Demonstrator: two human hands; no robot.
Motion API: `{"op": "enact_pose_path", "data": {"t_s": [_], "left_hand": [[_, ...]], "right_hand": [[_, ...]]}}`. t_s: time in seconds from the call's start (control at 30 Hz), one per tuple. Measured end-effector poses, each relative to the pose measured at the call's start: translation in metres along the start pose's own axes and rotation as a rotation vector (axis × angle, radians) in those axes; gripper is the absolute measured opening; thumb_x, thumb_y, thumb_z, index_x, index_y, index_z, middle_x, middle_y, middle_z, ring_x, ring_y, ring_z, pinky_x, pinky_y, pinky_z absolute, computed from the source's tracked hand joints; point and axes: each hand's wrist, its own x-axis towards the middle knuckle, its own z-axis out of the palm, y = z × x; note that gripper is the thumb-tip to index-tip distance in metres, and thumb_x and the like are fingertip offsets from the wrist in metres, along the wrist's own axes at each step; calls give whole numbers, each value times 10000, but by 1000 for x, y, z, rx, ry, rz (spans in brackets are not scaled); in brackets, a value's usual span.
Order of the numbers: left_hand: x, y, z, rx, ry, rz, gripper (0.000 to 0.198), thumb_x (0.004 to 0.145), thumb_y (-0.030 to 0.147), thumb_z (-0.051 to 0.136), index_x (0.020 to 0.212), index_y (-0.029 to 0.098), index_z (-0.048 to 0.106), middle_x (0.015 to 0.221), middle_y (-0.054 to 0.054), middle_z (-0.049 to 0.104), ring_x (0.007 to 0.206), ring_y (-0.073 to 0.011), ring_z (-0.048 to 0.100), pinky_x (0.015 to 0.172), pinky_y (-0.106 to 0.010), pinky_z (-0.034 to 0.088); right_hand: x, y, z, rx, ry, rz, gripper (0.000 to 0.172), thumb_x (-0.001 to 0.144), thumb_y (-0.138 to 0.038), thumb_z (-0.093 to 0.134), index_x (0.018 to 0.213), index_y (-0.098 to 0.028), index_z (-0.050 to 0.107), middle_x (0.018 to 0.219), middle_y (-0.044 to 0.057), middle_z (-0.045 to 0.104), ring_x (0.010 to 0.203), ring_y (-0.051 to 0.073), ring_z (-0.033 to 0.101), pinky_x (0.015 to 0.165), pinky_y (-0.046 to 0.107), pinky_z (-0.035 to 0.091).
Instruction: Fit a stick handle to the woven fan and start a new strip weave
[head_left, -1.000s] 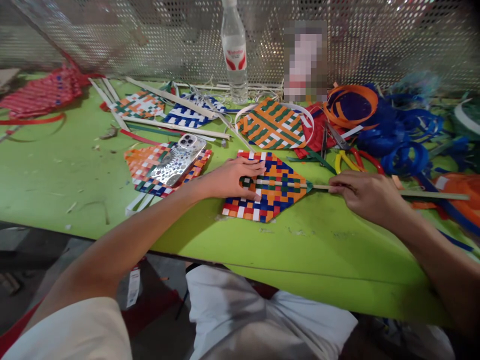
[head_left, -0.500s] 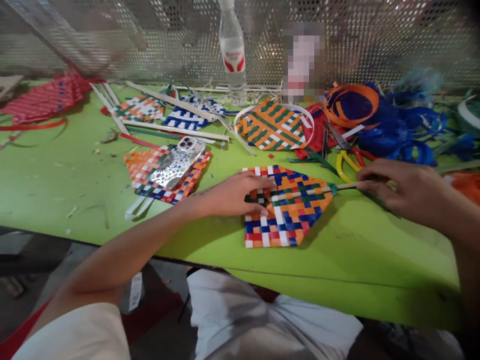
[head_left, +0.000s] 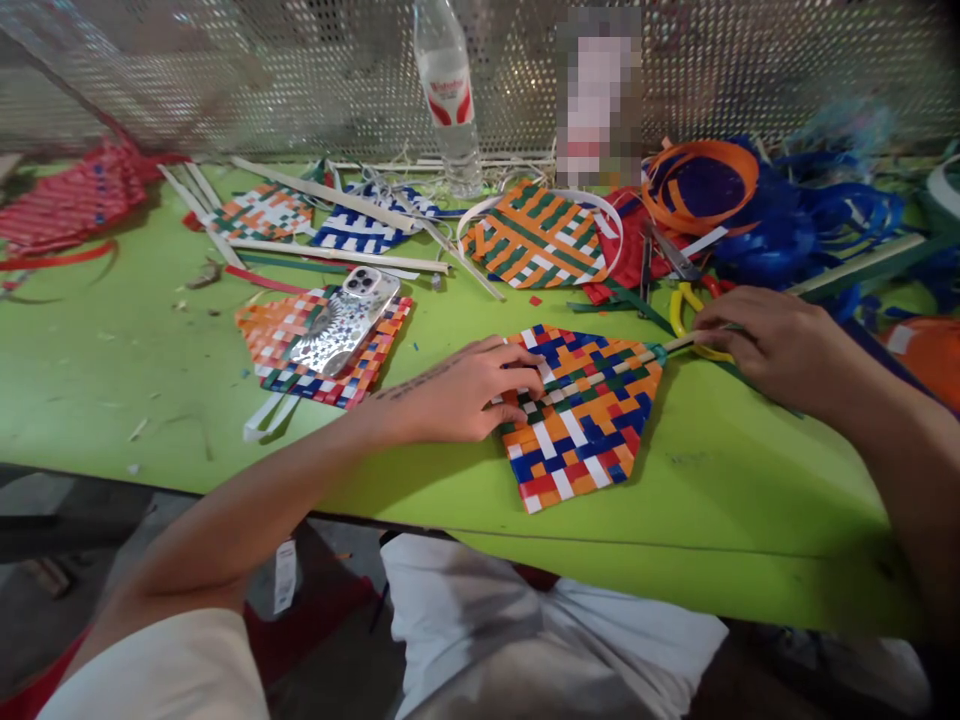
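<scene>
A many-coloured woven panel point(head_left: 585, 420), pointed at its right end, lies tilted on the green table. Over its left edge, my left hand point(head_left: 487, 395) grips the weave with curled fingers and thumb. A pale thin stick point(head_left: 596, 380) runs through the strips along the panel's middle and comes out at the green-tied tip. My right hand point(head_left: 757, 340) pinches the stick's outer end between thumb and fingers. Just behind that hand are yellow-handled scissors point(head_left: 681, 305), partly covered.
A phone point(head_left: 346, 325) rests on another woven panel point(head_left: 274, 335) to the left. Farther back are an orange-green woven panel point(head_left: 536, 240), a water bottle point(head_left: 448, 110), an orange strip coil point(head_left: 701, 160) and blue strips point(head_left: 817, 210). A perforated metal screen point(head_left: 300, 80) stands behind the table point(head_left: 120, 380).
The woven panel has turned counterclockwise, its tip rising and its lower left corner shifting right. The right hand has moved a little up and left with the stick. The view has shifted slightly.
</scene>
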Motion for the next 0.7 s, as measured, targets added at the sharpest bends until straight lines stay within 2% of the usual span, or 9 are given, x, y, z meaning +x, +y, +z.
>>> {"op": "enact_pose_path", "data": {"t_s": [0.23,0.47,0.7], "left_hand": [[0,-3,1,31,-3,10,227,1024,287,697,1237,246,766,1497,-133,651,1408,-338,570,1228,-540,454],[-1,-4,-7,-7,-64,22,283,1019,176,645,1274,240,749,1533,-129,634,1408,-334,558,1204,-519,471],[-1,-2,-7,-4,-71,17,288,1011,157,631,1261,241,747,1539,-117,626,1392,-330,549,1201,-522,464]], "right_hand": [[-1,-2,1,-5,-16,21,176,1031,-245,510,1006,-237,684,958,96,733,904,285,687,815,409,507],[-2,-1,3,-19,-21,-2,198,1049,-256,486,1013,-235,680,987,102,740,913,282,697,809,397,503],[-3,0,4,-37,-19,-9,204,1056,-249,465,1009,-236,663,1000,106,742,917,279,697,796,400,508]]}}
